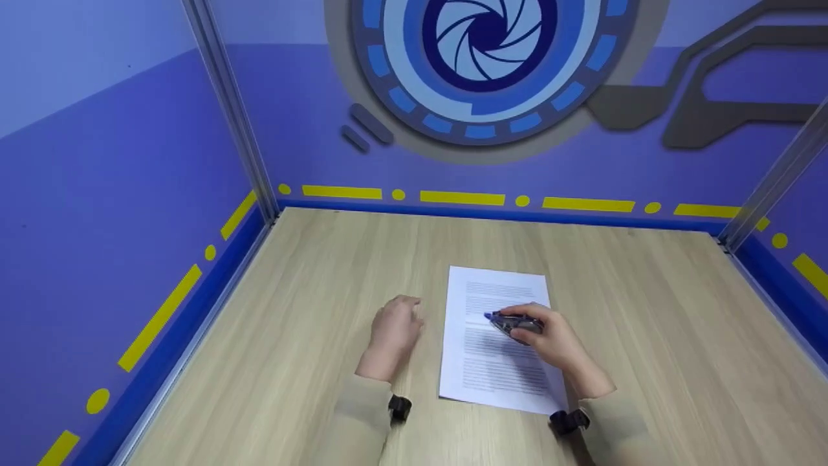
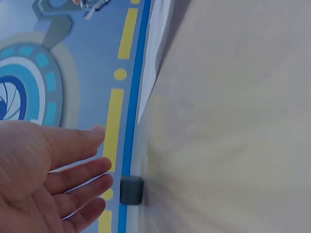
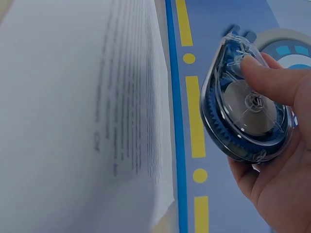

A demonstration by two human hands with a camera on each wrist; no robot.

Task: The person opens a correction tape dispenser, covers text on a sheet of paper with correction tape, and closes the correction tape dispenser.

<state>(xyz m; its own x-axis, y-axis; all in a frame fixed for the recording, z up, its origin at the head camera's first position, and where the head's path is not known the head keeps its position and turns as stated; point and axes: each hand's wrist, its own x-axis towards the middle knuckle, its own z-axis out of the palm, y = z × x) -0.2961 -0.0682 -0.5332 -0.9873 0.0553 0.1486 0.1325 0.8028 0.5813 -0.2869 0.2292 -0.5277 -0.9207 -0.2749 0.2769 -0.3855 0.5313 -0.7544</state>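
My right hand (image 1: 553, 336) grips a correction tape dispenser (image 3: 250, 104) with a clear and blue case, the thumb on its side. In the head view its blue tip (image 1: 488, 316) points left over the sheet of printed paper (image 1: 475, 362). The right wrist view shows the dispenser lifted off the sheet. To the left of the paper my left hand (image 1: 396, 329) holds nothing, its fingers (image 2: 80, 174) loosely bent in the left wrist view.
The sheet lies on a light wood table (image 1: 310, 310). Blue walls (image 1: 291, 129) with yellow marks stand around the table, with metal posts (image 1: 236, 110) at the corners. A small dark block (image 2: 131, 190) shows in the left wrist view; I cannot tell what it is.
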